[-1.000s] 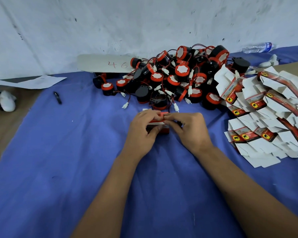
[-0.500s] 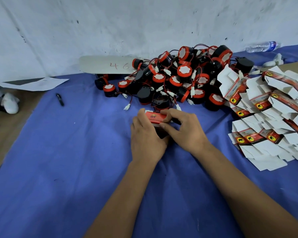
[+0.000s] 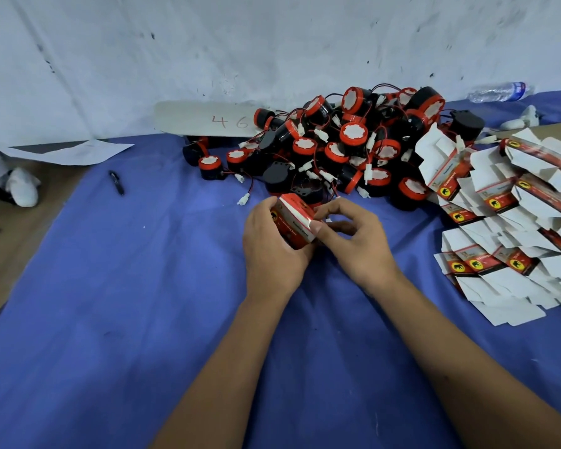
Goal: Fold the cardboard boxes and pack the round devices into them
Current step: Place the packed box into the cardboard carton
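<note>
Nearest, both forearms reach in over the blue cloth [image 3: 117, 319]. The left hand [image 3: 272, 254] grips a small red box [image 3: 293, 222] from its left side, fingers curled round it and lifting it just off the cloth. The right hand [image 3: 353, 241] meets the box at its right end, thumb tip pressed on the white edge, the other fingers curled loosely and holding nothing I can make out.

The step in hand looks like closing one box: its faces are squared up and the right end seems to be the one being shut. Whether a device is already inside cannot be told. The next move likely calls for tucking that end flap fully in while the left hand keeps the walls from bowing, then setting the box aside.

The box's long axis runs from far-left down to near-right, tilted, its printed side facing up toward the camera.

Farther off lies the heap of devices [image 3: 347, 150], red-capped and tangled in wires, just beyond the hands. To the right, well apart, spreads the pile of flat boxes [image 3: 506, 228].
</note>
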The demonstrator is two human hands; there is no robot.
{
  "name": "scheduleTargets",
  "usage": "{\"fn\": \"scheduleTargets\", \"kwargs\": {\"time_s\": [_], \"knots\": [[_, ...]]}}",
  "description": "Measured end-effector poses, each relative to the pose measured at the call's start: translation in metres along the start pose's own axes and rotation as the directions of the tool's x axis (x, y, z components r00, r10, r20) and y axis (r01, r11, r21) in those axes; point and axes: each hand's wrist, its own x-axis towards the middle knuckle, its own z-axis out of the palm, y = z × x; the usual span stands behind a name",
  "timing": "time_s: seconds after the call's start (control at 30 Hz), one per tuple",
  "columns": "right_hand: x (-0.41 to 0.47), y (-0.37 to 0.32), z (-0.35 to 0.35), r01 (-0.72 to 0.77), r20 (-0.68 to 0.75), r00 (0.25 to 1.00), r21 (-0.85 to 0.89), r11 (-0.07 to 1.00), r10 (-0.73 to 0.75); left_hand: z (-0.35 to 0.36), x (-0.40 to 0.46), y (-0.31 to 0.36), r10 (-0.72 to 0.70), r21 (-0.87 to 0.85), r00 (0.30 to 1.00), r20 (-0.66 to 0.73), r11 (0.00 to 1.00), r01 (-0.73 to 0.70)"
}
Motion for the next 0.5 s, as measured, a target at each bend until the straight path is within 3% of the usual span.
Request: {"fn": "scheduleTargets", "kwargs": {"time_s": [0.27,0.5], "knots": [[-0.0016,0.0038,-0.0039,0.036,0.058,0.998,-0.043,0.998,-0.034,-0.0046,0.0009,0.0036,0.031,-0.022,1.0,-0.003,0.999,-0.031],[-0.0069,0.0035,0.0021,0.028,-0.025,0.999,-0.065,0.998,-0.029,-0.0069,-0.001,0.0064,0.048,-0.009,0.999,0.014,0.999,-0.047]]}}
